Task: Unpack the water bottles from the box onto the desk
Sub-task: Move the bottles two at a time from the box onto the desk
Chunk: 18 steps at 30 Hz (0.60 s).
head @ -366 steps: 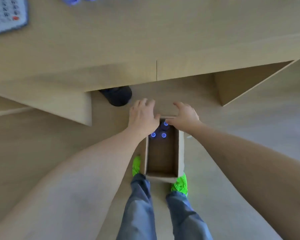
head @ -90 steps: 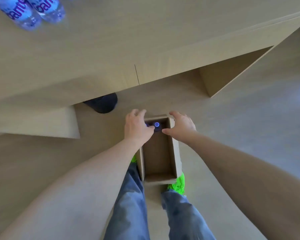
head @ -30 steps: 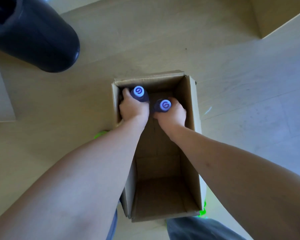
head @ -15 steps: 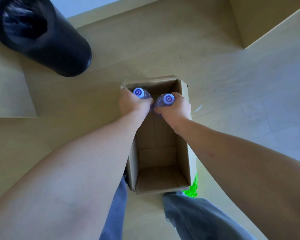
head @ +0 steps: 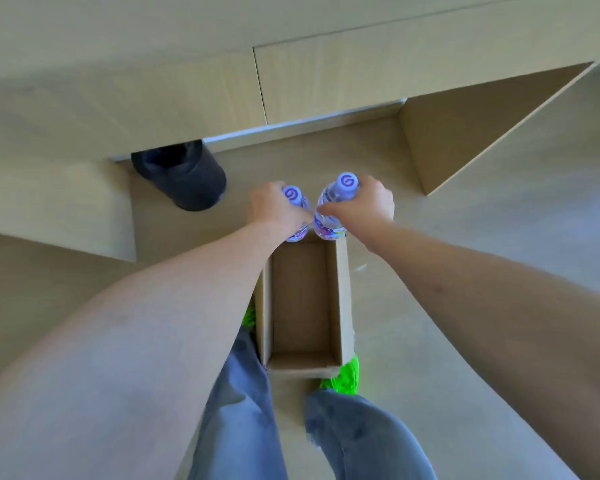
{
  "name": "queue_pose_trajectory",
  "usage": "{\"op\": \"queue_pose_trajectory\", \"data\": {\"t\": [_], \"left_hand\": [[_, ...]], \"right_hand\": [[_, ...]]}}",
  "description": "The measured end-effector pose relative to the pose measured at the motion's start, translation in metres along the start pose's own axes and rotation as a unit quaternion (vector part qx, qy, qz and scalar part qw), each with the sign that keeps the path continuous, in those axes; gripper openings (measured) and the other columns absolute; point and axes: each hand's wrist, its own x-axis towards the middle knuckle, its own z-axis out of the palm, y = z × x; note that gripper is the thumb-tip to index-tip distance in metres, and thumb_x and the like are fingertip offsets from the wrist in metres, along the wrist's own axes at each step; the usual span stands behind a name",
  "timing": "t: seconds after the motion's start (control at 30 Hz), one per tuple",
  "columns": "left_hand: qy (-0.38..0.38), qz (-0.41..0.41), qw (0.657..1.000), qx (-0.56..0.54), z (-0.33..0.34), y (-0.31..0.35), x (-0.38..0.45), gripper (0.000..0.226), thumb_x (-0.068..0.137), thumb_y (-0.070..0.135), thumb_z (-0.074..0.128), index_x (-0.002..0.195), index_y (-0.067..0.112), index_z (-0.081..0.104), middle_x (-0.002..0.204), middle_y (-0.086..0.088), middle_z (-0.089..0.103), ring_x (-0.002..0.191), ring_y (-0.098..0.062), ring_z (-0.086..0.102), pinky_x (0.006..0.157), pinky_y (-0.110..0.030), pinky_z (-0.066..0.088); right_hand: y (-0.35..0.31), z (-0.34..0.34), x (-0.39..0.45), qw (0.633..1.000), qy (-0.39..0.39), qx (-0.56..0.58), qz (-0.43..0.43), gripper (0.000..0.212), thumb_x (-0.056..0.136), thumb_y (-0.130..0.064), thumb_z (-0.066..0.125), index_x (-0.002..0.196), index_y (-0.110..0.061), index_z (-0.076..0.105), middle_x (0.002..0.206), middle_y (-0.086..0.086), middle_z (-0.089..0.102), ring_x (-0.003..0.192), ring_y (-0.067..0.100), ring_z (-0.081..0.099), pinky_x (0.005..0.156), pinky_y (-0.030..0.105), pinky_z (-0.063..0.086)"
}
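The left hand (head: 274, 209) has its grip wrapped round the neck of one bottle (head: 297, 216), and the right hand (head: 368, 207) holds a second bottle (head: 329, 216) the same way. Both bottles stand upright, caps up, side by side and nearly touching, raised above the far end of the box (head: 342, 299). The box sits on the floor (head: 465, 237) between the person's feet (green shoes (head: 343, 377) peek out at its near corners), and what shows of its inside is bare cardboard. The tabletop (head: 153, 29) runs across the top of the view, its front edge beyond the hands. A dark bin (head: 184, 174) stands on the floor under that edge, left of the bottles.
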Motion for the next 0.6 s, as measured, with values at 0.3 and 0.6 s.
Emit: {"op": "queue_pose_trajectory", "data": {"t": [0.3,0.6], "left_hand": [[-0.003,0.024,1.000,-0.004,-0.150,0.127,-0.071,0.050,0.059,0.033,0.084,0.101,0.014,0.065,0.102,-0.004,0.067,0.093,-0.022,0.064,0.078,-0.031,0.057],[0.095,0.067,0.990,-0.084,-0.298,0.204,-0.138,0.071,0.050,0.045,0.089,0.109,0.014,0.066,0.108,-0.005,0.066,0.090,-0.024,0.068,0.072,-0.037,0.061]], "right_hand": [[-0.130,-0.131,-0.061,0.998,0.006,-0.008,-0.058,0.050,0.052,-0.046,0.081,0.094,-0.026,0.063,0.088,-0.008,0.065,0.083,0.015,0.064,0.073,0.032,0.056],[-0.263,-0.230,-0.111,0.987,0.008,0.034,-0.158,0.054,0.048,-0.046,0.084,0.091,-0.016,0.069,0.081,0.003,0.064,0.072,0.021,0.061,0.063,0.034,0.050]]}}
